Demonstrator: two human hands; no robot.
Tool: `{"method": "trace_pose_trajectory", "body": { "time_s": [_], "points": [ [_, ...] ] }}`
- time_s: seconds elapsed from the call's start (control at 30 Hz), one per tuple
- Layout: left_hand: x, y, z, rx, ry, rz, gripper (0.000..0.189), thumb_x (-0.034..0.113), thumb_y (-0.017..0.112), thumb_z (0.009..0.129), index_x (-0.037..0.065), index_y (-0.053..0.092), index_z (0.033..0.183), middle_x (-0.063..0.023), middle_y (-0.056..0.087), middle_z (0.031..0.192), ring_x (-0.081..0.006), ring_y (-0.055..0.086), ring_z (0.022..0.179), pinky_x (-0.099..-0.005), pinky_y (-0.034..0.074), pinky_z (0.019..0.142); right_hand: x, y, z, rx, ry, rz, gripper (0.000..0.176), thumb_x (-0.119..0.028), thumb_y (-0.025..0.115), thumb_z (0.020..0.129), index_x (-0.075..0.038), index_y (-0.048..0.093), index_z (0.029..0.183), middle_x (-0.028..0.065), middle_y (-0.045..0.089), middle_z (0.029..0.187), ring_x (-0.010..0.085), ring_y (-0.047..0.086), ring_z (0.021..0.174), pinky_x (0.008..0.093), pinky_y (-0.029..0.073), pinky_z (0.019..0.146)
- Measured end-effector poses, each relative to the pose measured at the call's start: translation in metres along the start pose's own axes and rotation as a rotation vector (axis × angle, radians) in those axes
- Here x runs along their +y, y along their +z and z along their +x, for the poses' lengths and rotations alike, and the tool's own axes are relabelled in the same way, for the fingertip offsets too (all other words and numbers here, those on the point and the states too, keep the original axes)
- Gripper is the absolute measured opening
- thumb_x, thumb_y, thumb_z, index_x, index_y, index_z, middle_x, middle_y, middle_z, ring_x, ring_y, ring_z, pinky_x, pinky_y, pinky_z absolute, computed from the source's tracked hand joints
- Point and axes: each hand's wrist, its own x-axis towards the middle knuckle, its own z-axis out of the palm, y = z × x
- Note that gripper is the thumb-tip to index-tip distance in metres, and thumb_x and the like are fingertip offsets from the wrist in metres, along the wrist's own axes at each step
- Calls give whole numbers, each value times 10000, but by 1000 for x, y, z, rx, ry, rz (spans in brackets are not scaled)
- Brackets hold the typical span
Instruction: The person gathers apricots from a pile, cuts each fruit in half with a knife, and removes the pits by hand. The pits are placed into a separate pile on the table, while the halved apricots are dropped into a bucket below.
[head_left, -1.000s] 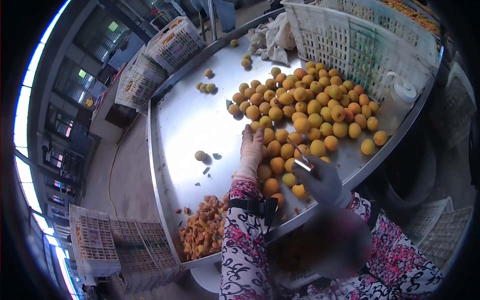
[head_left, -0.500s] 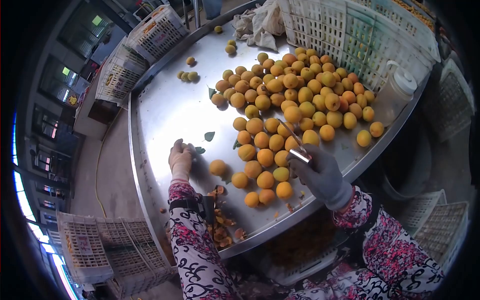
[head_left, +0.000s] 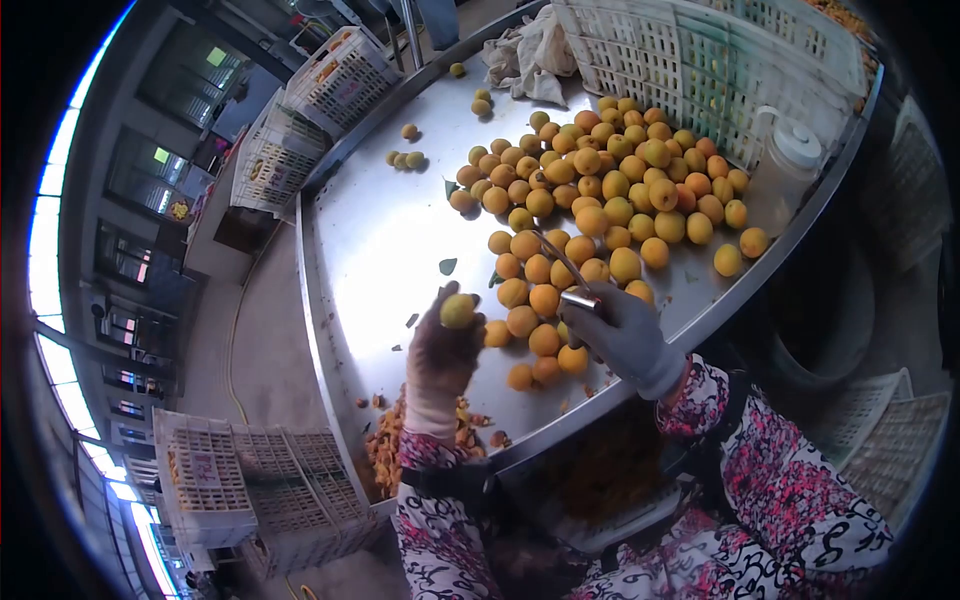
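**A:** What is sitting nearest the camera?

**B:** Two patterned sleeves [head_left: 440, 540] are filling the bottom edge. The left hand [head_left: 440, 355] is rising from one of them, above the near rim of the steel table [head_left: 380, 240].

**A:** Is it gripping anything?

**B:** Its fingers are closing round one yellow-green apricot [head_left: 458, 311]. It is holding the fruit up at the fingertips, clear of the tabletop and just left of the nearest loose fruit.

**A:** And the right hand [head_left: 618, 335]?

**B:** It is wearing a grey glove and clenching the handle of a knife [head_left: 560, 265]. The thin blade is pointing up and away to the left, over the near edge of the fruit. I cannot tell whether it is touching any.

**A:** What is lying under the left wrist?

**B:** A heap of orange cut pieces [head_left: 385, 450] is sitting at the table's near rim. Pale floor crates [head_left: 250, 490] are standing just left of it, off the table.

**A:** Further out?

**B:** A big pile of apricots [head_left: 610, 185] is spreading across the middle and right of the table. A dark leaf [head_left: 447, 266] is lying alone just left of the pile. A few stray fruits [head_left: 405, 158] are sitting apart toward the far-left rim.

**A:** And at the back?

**B:** A white jug [head_left: 785, 175] is standing at the right rim beside the pile, and a white slatted crate [head_left: 700, 60] is standing behind the fruit. A crumpled cloth [head_left: 530, 55] is lying against the crate's left end.
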Motion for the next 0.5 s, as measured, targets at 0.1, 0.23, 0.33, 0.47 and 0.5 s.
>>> {"method": "trace_pose_trajectory", "body": {
  "time_s": [0.1,0.23,0.33,0.47,0.5],
  "points": [
    [-16,26,-38,46,2,49,543,189,561,870,37,365,1354,-117,542,1172,-203,558,991,-310,452,841,4,5,-4,-55,-7,72,209,-200,592,895,-5,589,969,6,586,711,51,555,644,205,447,578],
    [-13,42,-73,155,-36,527,551,158,575,852,42,371,1350,-85,549,1061,-153,541,848,-268,450,737,11,8,-8,-82,-34,-39,245,-260,598,888,-16,582,918,-8,560,664,45,544,642,209,448,580],
    [-21,55,-93,258,53,839,491,78,641,816,27,436,1259,-66,548,962,-108,530,783,-225,461,666,4,15,-16,-172,128,17,250,-271,616,871,-26,573,894,-4,546,654,43,517,573,200,426,517],
    [-41,75,-101,264,184,896,424,-7,644,798,15,486,1191,-69,560,990,-105,557,796,-222,478,706,4,27,-25,-330,301,109,310,-340,610,861,-35,556,873,4,536,653,62,464,464,206,372,407],
    [-47,76,-100,246,266,925,379,-36,617,806,14,509,1166,-78,564,1043,-97,547,824,-216,464,723,3,29,-28,-403,361,152,326,-361,599,863,-38,554,874,3,536,656,69,458,453,209,362,393]
  ]
}}
